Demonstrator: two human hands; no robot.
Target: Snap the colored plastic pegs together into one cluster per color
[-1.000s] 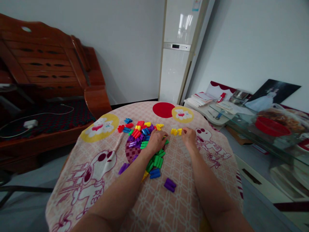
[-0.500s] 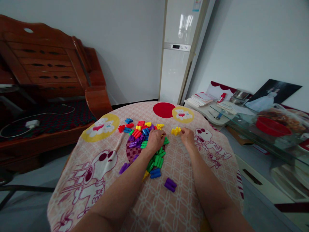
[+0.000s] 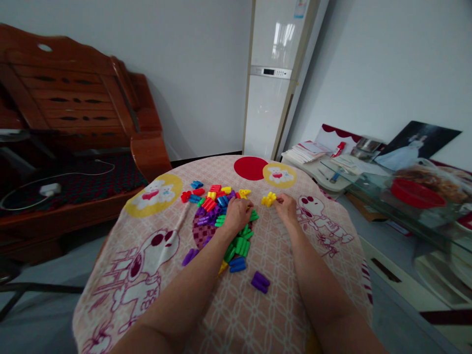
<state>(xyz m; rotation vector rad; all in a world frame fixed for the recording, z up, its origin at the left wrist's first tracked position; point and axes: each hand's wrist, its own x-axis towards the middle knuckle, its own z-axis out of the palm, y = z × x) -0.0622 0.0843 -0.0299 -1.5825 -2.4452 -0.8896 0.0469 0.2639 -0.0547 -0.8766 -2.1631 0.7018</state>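
Note:
My right hand (image 3: 286,207) is closed, its fingertips pinching the near end of some joined yellow plastic building blocks (image 3: 269,199) just above or on the tablecloth. Over the right side of a pile of coloured blocks, my left hand (image 3: 238,214) has its fingers curled together. A bit of yellow shows at its fingertips, too small to name. Around it lie green blocks (image 3: 242,247), purple blocks (image 3: 207,217), red blocks (image 3: 209,204) and another yellow block (image 3: 244,193). My left hand and forearm hide part of the pile.
A patterned cloth covers the round table (image 3: 147,275). Nearer me lie a purple block (image 3: 260,281) and a blue block (image 3: 237,264). To the right is a glass shelf (image 3: 372,189) with a red bowl (image 3: 416,193). A wooden bench (image 3: 73,103) stands at left.
My right hand and the yellow blocks have shifted very slightly and tilted a little. The left hand and the pile look the same.

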